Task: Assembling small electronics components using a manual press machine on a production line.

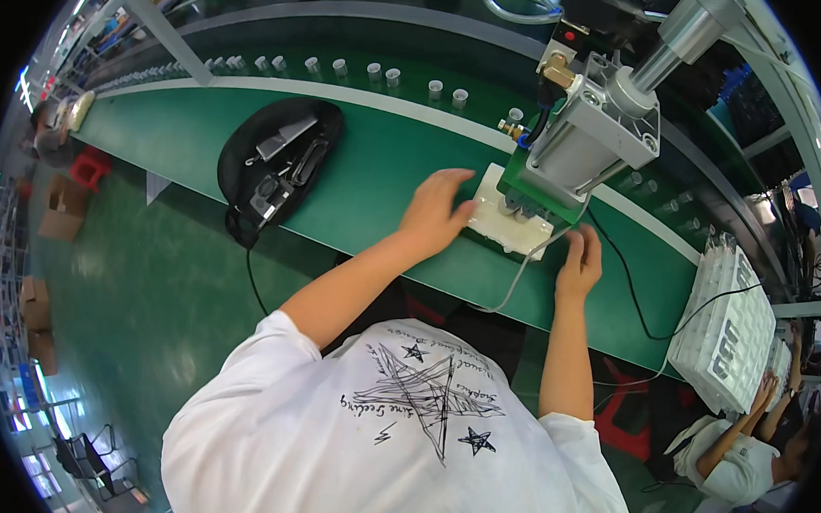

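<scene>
My left hand (435, 213) is at the left edge of a cream-white block (505, 232), its fingers curved and thumb apart, the thumb at or very near the block. This block lies on the green bench under a pneumatic press (576, 140) with a silver cylinder and a green lower plate. The press head reaches down to the block and hides part of its top. To the right of the block, my right hand (579, 263) is raised with fingers apart and nothing visible in it. A grey cable (518, 285) runs between the block and that hand.
A black bag (281, 161) holding metal and dark devices lies on the bench (379, 153) at left. Small white cups (393, 77) line the conveyor behind. Stacked white trays (724, 324) stand at right, near another person (738, 464). A black cable (635, 305) crosses the bench.
</scene>
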